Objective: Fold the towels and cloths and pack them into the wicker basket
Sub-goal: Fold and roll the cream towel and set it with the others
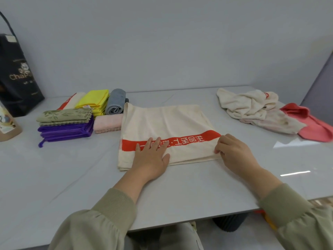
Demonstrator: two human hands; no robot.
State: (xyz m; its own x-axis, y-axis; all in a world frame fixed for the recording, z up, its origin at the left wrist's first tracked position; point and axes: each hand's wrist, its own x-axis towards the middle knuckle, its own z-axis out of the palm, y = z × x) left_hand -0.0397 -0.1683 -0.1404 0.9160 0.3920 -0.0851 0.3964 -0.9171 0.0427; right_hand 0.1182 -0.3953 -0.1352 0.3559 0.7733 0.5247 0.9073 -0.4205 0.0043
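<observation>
Head view: both hands are seen from above at the cream towel, which serves as the landmark below.
Left hand: laid flat with fingers straight and spread, pressed on the towel's near part, across the red band.
Right hand: fingers are curled at the towel's near right corner, where the edge is pinched against the thumb.
Sleeves: olive-green cuffs are worn on both forearms.
Cream towel: spread flat and doubled over on the grey table, with the printed red band run across its near part.
Just left of the towel: a pink cloth is folded against its left edge, and a grey rolled towel is set behind that.
Further left: a yellow cloth and a folded cream cloth are laid side by side; nearer, a green patterned cloth is stacked on a purple cloth.
Far left: a black bag is stood against the wall, with a brown pack at the frame edge.
Right of the towel, well apart: a crumpled cream towel is heaped on a stained pale cloth, which is overlapped with a coral cloth.
</observation>
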